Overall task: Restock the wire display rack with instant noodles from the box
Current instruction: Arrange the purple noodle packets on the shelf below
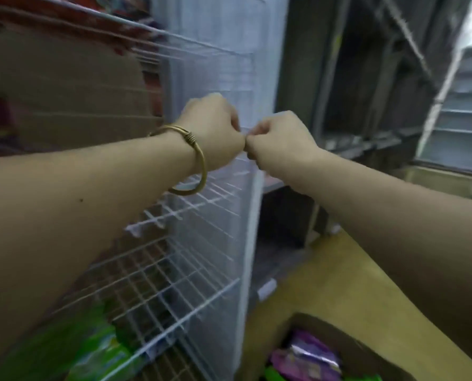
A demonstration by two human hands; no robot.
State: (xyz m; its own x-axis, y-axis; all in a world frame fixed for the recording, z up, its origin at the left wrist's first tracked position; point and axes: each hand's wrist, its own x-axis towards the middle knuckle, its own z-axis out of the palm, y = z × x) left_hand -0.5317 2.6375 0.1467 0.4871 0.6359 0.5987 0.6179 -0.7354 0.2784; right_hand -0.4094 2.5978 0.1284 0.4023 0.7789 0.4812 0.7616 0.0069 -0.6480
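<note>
noodle packs (306, 356), purple and green, sit in the open box (366, 353) at lower right of the frame, none in hand. more green packs (103, 350) lie on the low shelf of the wire rack (174, 270) at lower left. the rack's middle shelves show bare wire. both arms reach to the rack's right edge at frame centre, likely adjusting or tugging a shelf wire so packs can go in, not loading yet. left grip (213, 130) and right grip (279, 136) are fisted, fingers curled, knuckles touching each other right at the wire. blurred: cannot tell if they pinch the wire or nothing. gold bangle (196, 160) on left wrist. brown cardboard (64, 86) behind the rack, upper left.
</note>
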